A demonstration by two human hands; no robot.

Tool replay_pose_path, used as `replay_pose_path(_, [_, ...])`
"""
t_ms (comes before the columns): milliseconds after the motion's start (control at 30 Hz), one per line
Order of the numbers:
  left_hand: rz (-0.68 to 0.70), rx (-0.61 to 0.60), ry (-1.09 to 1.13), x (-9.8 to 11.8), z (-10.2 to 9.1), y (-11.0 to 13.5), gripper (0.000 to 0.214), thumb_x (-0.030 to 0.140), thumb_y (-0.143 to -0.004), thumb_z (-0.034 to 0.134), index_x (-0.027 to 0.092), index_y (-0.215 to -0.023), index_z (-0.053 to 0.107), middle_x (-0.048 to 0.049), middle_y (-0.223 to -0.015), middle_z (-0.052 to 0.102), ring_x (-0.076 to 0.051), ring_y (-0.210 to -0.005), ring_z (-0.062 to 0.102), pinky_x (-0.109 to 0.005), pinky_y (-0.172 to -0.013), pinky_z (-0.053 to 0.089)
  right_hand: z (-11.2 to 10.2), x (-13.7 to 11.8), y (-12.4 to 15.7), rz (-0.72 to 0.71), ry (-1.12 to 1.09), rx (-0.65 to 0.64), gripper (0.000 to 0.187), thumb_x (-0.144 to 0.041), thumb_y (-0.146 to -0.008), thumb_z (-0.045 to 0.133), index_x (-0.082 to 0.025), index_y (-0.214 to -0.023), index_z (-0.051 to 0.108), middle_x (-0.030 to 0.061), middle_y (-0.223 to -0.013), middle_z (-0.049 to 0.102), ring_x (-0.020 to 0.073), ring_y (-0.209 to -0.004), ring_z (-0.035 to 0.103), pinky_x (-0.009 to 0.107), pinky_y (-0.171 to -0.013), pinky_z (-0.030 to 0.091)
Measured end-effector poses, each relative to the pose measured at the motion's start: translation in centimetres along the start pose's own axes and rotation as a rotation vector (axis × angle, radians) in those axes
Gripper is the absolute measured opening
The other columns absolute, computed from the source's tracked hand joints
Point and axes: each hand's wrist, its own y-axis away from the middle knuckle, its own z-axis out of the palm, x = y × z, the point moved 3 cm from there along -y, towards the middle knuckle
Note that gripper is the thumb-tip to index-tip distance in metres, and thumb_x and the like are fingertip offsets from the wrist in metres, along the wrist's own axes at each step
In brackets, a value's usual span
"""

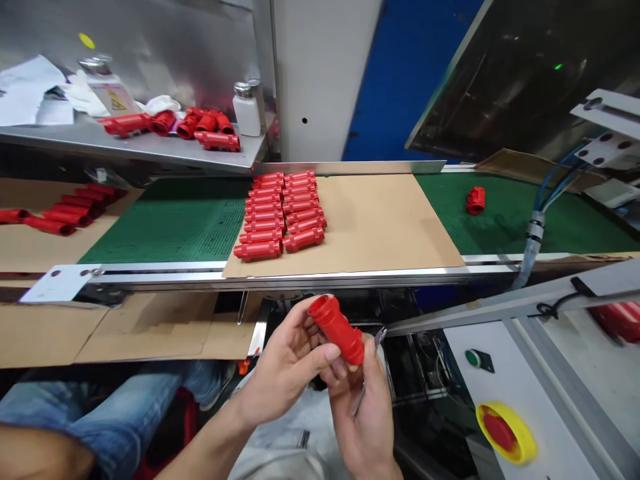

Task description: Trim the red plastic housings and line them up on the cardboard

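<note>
I hold a red plastic tube-shaped housing [336, 327] in front of the conveyor, tilted, with its open round end up and to the left. My left hand [295, 363] has its fingers and thumb around the upper part. My right hand [365, 400] grips the lower end. A thin metal tool [381, 335] is also in my right hand, its tip sticking out beyond the fingers; its exact kind is unclear. Past my hands, two columns of similar red housings [263, 217] lie on a cardboard sheet [380, 227].
The cardboard rests on a green conveyor belt [195, 217]. One red part [475, 200] lies farther right. A steel shelf [165, 150] holds more red parts and white bottles [247, 110]. At right are a yellow-ringed red button [505, 432] and a metal frame. Another person's leg [120, 407] is at lower left.
</note>
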Motion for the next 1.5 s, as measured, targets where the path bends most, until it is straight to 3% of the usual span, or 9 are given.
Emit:
replay_pose_path(167, [0.012,-0.065,0.051,0.1,0.2,0.4,0.055,0.026,-0.1,0.076,0.033,-0.151,0.056,-0.0109,-0.13,0.068,-0.017,-0.091,0.072,-0.026,-0.071,0.065,-0.5,0.0,1.0,-0.044,0.1,0.061,0.033,-0.054,-0.09,0.083,-0.026,-0.104,0.076,0.0021,-0.097,0.073,0.0116,-0.076,0.061,0.024,-0.067,0.057])
replay_pose_path(433, [0.04,-0.001,0.068,-0.8,0.2,0.6,0.052,0.031,-0.093,0.086,0.027,-0.14,0.064,-0.0066,-0.124,0.072,-0.016,-0.111,0.068,-0.022,-0.097,0.058,-0.9,0.3,2.1,-0.08,0.191,0.089,0.037,-0.058,-0.091,0.081,-0.023,-0.1,0.078,0.0015,-0.087,0.071,0.0117,-0.076,0.06,0.023,-0.071,0.054])
replay_pose_path(567, [-0.046,-0.008,0.013,-0.4,0.2,1.2,0.065,0.036,-0.095,0.083,0.029,-0.153,0.054,-0.0079,-0.124,0.068,-0.016,-0.092,0.071,-0.027,-0.079,0.063,-1.2,0.5,1.7,-0.107,0.293,0.065,0.038,-0.058,-0.089,0.083,-0.024,-0.105,0.077,-0.0011,-0.079,0.065,0.0113,-0.071,0.053,0.023,-0.067,0.048])
replay_pose_path(733, [0.212,0.094,-0.756,4.6,-2.4,-0.8,0.059,0.034,-0.102,0.072,0.031,-0.158,0.051,-0.0099,-0.134,0.064,-0.025,-0.121,0.068,-0.042,-0.108,0.056,-4.1,1.8,0.0,-0.108,0.386,0.089,0.044,-0.057,-0.082,0.09,-0.024,-0.107,0.074,-0.0034,-0.075,0.061,0.0127,-0.071,0.053,0.027,-0.069,0.046])
replay_pose_path(933, [0.561,0.125,-1.656,8.5,-4.3,-6.7,0.054,0.025,-0.105,0.066,0.024,-0.156,0.049,-0.0087,-0.133,0.073,-0.025,-0.119,0.07,-0.037,-0.099,0.057,-9.9,4.1,-1.4,-0.005,0.552,0.121,0.06,-0.067,-0.076,0.089,-0.019,-0.11,0.074,-0.0024,-0.07,0.059,0.0146,-0.069,0.053,0.03,-0.068,0.044])
replay_pose_path(1067, [0.604,0.11,-1.812,7.6,-4.0,-9.7,0.029,0.025,-0.108,0.057,0.018,-0.134,0.068,-0.0132,-0.131,0.075,-0.032,-0.116,0.069,-0.044,-0.096,0.057,-12.2,3.9,-0.9,-0.056,0.614,0.162,0.062,-0.07,-0.074,0.089,-0.018,-0.105,0.075,-0.0022,-0.068,0.057,0.0128,-0.064,0.049,0.029,-0.065,0.04])
replay_pose_path(1233, [0.687,0.255,-1.83,7.7,-4.5,-9.0,0.04,0.033,-0.105,0.063,0.019,-0.143,0.065,-0.0188,-0.141,0.067,-0.042,-0.126,0.061,-0.059,-0.104,0.051,-13.3,2.8,-0.7,-0.12,0.632,0.249,0.069,-0.078,-0.068,0.088,-0.016,-0.097,0.076,-0.0018,-0.062,0.057,0.0115,-0.057,0.047,0.027,-0.058,0.036])
replay_pose_path(1367, [0.671,0.279,-1.465,2.8,-5.5,-4.2,0.045,0.044,-0.102,0.068,0.03,-0.145,0.066,-0.0134,-0.135,0.069,-0.036,-0.125,0.065,-0.057,-0.114,0.05,-12.3,1.9,-1.8,-0.213,0.657,0.26,0.069,-0.079,-0.069,0.085,-0.017,-0.099,0.078,0.0021,-0.068,0.064,0.0165,-0.06,0.056,0.03,-0.058,0.044])
replay_pose_path(1500, [0.165,0.216,-0.746,-8.1,-6.0,1.1,0.06,0.066,-0.085,0.079,0.032,-0.134,0.073,-0.0103,-0.14,0.072,-0.037,-0.124,0.071,-0.047,-0.092,0.065,-9.1,1.6,-2.0,-0.406,0.948,0.209,0.058,-0.041,-0.076,0.085,-0.028,-0.132,0.073,0.0083,-0.111,0.075,0.0266,-0.092,0.071,0.04,-0.082,0.059])
